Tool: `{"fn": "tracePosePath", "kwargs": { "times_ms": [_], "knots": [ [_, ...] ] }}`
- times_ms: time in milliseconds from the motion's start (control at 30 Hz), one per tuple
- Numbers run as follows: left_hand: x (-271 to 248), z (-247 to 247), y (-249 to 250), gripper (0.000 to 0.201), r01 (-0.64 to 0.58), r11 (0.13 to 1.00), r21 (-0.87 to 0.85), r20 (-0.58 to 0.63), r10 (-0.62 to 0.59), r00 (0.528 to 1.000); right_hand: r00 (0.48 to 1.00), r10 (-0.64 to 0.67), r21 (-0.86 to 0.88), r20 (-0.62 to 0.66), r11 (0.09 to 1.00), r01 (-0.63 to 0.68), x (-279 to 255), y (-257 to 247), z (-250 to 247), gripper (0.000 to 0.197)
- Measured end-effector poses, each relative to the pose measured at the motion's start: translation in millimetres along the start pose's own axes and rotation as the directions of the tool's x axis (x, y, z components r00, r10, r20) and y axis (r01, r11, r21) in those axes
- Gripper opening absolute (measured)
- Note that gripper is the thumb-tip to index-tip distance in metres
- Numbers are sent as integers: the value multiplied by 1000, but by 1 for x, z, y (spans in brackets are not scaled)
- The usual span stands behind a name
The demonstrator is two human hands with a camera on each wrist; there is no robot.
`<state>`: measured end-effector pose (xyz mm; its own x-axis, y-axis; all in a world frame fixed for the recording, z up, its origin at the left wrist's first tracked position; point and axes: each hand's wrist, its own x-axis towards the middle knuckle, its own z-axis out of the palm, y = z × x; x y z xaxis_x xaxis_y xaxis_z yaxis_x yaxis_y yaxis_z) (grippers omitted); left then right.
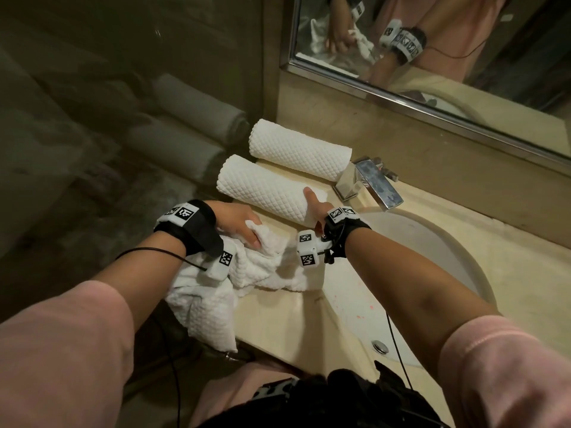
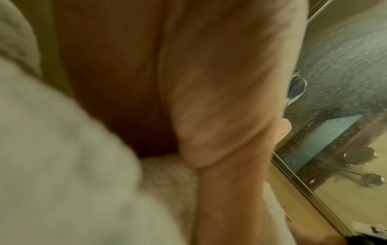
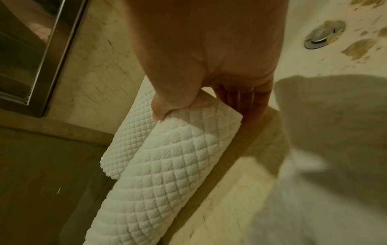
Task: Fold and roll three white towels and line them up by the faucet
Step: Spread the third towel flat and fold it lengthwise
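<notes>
Two rolled white quilted towels lie side by side left of the faucet (image 1: 370,183): the far roll (image 1: 299,149) against the wall and the near roll (image 1: 262,188) in front of it. My right hand (image 1: 315,202) holds the near roll's faucet-side end. In the right wrist view the thumb (image 3: 159,112) presses into the near roll (image 3: 163,182) and straight fingers (image 3: 247,102) lie along its end face. The third towel (image 1: 262,267) lies crumpled on the counter, partly hanging over the front edge. My left hand (image 1: 250,233) grips a bunch of it. The left wrist view is a blur of palm (image 2: 209,99) and towel (image 2: 62,165).
The oval sink (image 1: 432,242) with its drain (image 1: 380,346) lies to the right of the towels. A mirror (image 1: 432,41) runs along the back wall. A glass panel at the left reflects the rolls. Bare beige counter (image 1: 278,319) shows in front of the crumpled towel.
</notes>
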<state>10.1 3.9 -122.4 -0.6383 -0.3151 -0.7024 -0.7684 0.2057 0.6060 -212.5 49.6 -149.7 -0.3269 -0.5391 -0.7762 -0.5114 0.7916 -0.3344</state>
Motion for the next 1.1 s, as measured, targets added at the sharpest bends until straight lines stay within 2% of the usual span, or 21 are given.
{"fn": "tracePosePath", "kwargs": {
  "times_ms": [100, 233, 467, 533, 567, 633, 667, 767, 867, 967, 1033, 1100],
  "knots": [
    [-4, 4, 2, 15, -33, 999, 1, -59, 33, 998, 1000, -22, 21, 11, 1000, 22, -4, 4, 3, 106],
    [-10, 6, 7, 16, -46, 999, -26, -28, 46, 999, 1000, 5, 121, 13, 993, -6, -6, 14, 6, 109],
    [-20, 7, 22, 19, 14, 997, 75, -76, -8, 997, 998, 16, 94, 62, 995, -22, -32, 29, 4, 85],
    [-25, 9, 27, 23, 41, 992, 116, -99, -30, 995, 994, 4, 33, 109, 999, -8, -42, 35, 5, 75],
    [-28, 9, 29, 22, 52, 988, 144, -105, -37, 994, 990, -8, -19, 141, 1000, 11, -47, 36, 4, 63],
    [-34, 12, 33, 17, 78, 979, 188, -129, -54, 990, 988, -2, -198, 155, 980, 33, -56, 41, 3, 52],
    [-37, 13, 35, 16, 90, 976, 197, -154, -60, 986, 990, -10, -252, 144, 967, 46, -62, 42, 1, 52],
    [-51, 19, 48, 19, 114, 966, 233, -256, -52, 965, 994, -32, -230, 107, 972, 56, -77, 52, -1, 65],
    [-67, 28, 58, 8, 106, 961, 254, -301, -26, 953, 974, -88, -87, 211, 990, 108, -90, 63, 6, 72],
    [-84, 42, 66, 14, 102, 968, 229, -330, -22, 944, 942, -153, 92, 299, 987, 131, -103, 78, 13, 88],
    [-97, 53, 74, 21, 91, 978, 187, -372, -15, 928, 937, -216, 121, 275, 974, 190, -114, 90, 14, 92],
    [-112, 67, 85, 26, 81, 989, 121, -421, -23, 907, 939, -275, 127, 208, 959, 252, -129, 101, 11, 83]
  ]
}}
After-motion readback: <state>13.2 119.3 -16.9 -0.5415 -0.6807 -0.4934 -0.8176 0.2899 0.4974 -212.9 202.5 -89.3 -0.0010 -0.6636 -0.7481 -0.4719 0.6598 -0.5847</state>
